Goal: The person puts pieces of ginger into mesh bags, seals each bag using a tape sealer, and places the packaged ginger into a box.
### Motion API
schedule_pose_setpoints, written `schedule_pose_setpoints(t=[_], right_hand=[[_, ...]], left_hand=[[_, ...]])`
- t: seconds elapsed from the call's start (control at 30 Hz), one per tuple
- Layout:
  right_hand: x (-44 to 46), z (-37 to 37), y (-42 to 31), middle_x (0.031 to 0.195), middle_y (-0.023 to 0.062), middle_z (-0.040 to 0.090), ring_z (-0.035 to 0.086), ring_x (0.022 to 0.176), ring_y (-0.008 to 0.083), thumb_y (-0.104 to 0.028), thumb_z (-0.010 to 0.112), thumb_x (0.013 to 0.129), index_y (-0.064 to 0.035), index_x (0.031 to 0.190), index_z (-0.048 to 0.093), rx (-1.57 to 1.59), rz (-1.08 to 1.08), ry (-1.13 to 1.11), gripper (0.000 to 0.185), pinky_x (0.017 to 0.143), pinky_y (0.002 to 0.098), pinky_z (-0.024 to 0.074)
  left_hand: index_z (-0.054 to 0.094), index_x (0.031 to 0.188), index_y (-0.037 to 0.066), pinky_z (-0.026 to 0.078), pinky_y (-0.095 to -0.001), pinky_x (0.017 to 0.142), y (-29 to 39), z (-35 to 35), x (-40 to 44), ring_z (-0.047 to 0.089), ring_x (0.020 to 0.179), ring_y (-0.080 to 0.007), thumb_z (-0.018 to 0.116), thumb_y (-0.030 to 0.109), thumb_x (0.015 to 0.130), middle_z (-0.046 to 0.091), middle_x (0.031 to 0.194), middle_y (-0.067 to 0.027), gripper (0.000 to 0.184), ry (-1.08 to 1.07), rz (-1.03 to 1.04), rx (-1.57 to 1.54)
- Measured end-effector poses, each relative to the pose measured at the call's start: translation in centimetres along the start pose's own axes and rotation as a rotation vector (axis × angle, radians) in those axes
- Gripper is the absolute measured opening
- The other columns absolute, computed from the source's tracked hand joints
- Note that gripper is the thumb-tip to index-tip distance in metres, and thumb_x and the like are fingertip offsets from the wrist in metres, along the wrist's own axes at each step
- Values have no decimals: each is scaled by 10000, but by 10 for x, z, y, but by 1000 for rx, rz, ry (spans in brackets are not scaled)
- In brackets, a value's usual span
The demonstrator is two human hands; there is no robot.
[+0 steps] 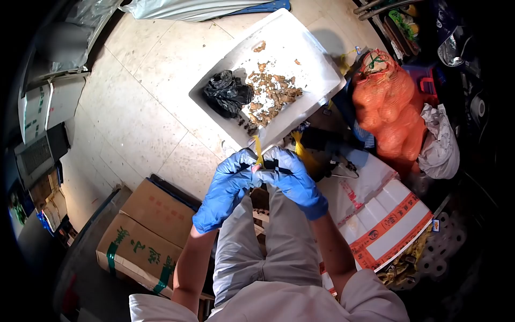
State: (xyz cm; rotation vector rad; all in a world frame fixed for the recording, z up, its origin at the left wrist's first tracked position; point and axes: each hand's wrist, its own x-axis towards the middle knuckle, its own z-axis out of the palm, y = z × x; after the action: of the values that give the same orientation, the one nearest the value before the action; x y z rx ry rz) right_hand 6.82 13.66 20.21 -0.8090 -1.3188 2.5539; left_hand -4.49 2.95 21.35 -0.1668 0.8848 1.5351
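My left hand (pixel 230 180), in a blue glove, is closed with its fingertips pinched together above my lap. Facing it, my right hand (pixel 292 182) wears the same kind of glove and is also closed. Between the two sets of fingertips a thin yellow strip (pixel 258 150) stands up, with a small pinkish bit at its lower end. Just beyond the hands is a white foam box (pixel 300 40). Knobbly brown pieces that look like ginger (pixel 273 91) lie scattered inside it, beside a crumpled black plastic bag (pixel 228 94).
Cardboard boxes (pixel 153 214) stand at my left. On my right are an orange mesh sack (pixel 386 107) filled with round things, a crumpled white bag (pixel 440 142) and a white box with orange tape (pixel 375 225). Yellow netting (pixel 304 153) hangs near the foam box.
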Motion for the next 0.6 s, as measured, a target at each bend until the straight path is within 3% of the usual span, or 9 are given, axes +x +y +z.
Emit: schedule_pose_setpoints(t=[0.17,0.23,0.27,0.33,0.43,0.5,0.6], right_hand=[[3,6,-38,826,28,534,496,740,72,-19,586,760,16,888,533,-234,18,-155,142,696,211,420],[3,10,-51,812,15,529,493,729,70,-26,577,768,-1,855,553,-268,226,-93,93,679,202,409],[0,9,-45,812,15,529,493,729,70,-26,577,768,-1,855,553,-271,224,-94,93,679,202,409],[-6,5,-23,825,1,522,486,748,59,-31,562,781,-5,881,547,-77,-36,110,105,688,204,411],[-1,13,-39,861,-4,515,472,787,51,-14,540,790,-4,899,536,117,79,220,109,704,203,409],[3,11,-30,860,-7,507,455,795,46,-11,539,792,1,882,523,159,-35,350,92,704,193,399],[6,6,-32,839,-14,497,449,777,49,-8,543,788,2,875,520,30,0,401,90,701,194,395]], left_hand=[[508,990,3,437,-212,724,3,4,-12,537,821,-105,514,-53,754,545,895,-46,243,153,-53,-68],[507,994,0,440,-218,725,5,8,-13,540,823,-111,515,-60,749,543,906,-54,252,167,-55,-139],[507,998,-3,443,-226,727,7,10,-13,542,826,-115,516,-59,745,542,914,-60,259,114,-23,-209],[507,1002,-6,446,-234,729,11,13,-12,545,829,-120,518,-58,741,540,922,-66,266,58,12,-278],[514,953,-6,444,-233,721,18,14,-8,544,814,-113,509,-49,732,548,876,-60,226,31,75,-145],[510,883,-4,441,-219,717,26,16,-6,545,792,-105,499,-45,719,550,811,-49,170,-35,87,7],[501,838,15,432,-191,671,30,20,-4,536,722,-95,525,-40,719,538,775,-28,133,61,75,-15]])
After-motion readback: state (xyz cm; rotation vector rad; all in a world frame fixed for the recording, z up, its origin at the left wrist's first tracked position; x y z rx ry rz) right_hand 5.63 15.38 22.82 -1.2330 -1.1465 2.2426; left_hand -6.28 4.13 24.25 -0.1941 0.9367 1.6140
